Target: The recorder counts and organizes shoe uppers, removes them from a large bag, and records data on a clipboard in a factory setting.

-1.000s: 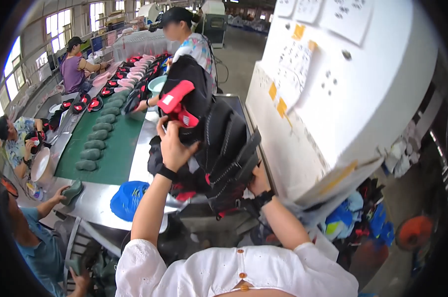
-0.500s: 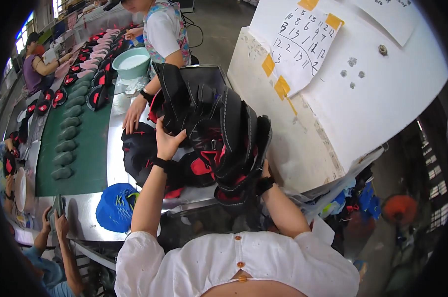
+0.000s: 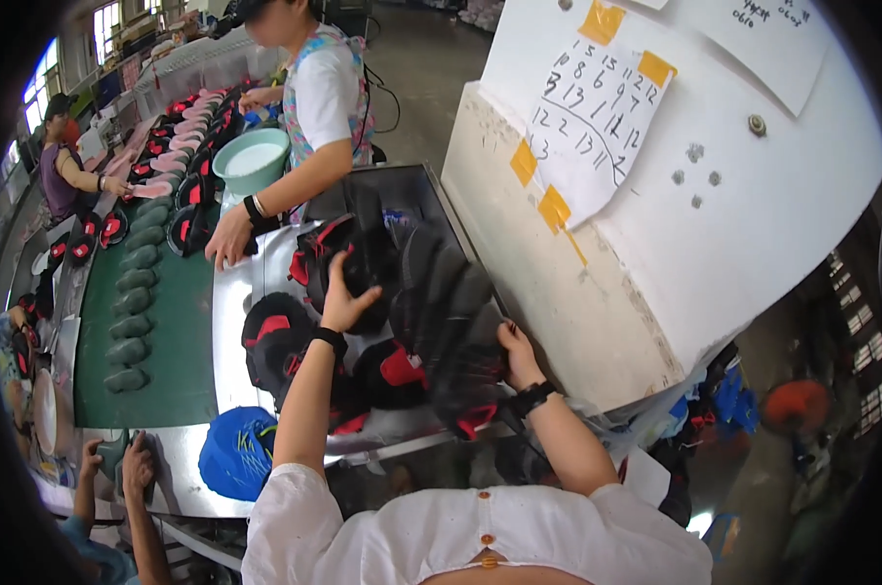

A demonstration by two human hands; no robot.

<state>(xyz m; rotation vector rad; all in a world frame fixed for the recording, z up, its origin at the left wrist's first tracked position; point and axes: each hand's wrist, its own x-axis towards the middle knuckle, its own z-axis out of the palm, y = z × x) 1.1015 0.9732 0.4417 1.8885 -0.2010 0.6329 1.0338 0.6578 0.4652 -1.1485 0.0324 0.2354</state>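
A row of black shoe uppers [image 3: 446, 307] with red linings stands on edge between my hands, low over the metal table, and its middle is smeared by motion. My left hand [image 3: 343, 300] grips the row's left end, thumb spread from the fingers. At the lower right end my right hand [image 3: 519, 356] has its fingers against the uppers; part of its grip is hidden. More black-and-red uppers [image 3: 273, 336] lie on the table, left of and beneath my left forearm.
A white board [image 3: 675, 185] with taped paper rises at the right. Across the table a co-worker's hand [image 3: 231, 234] hovers near a green basin [image 3: 253, 161]. Grey-green shoe lasts [image 3: 134, 327] line a green conveyor [image 3: 182, 341]. A blue upper [image 3: 236, 453] lies by my left elbow.
The row of uppers has come down toward the table and tilted flatter, both my hands moving with it. The co-worker's hand has drawn back leftward from the black uppers.
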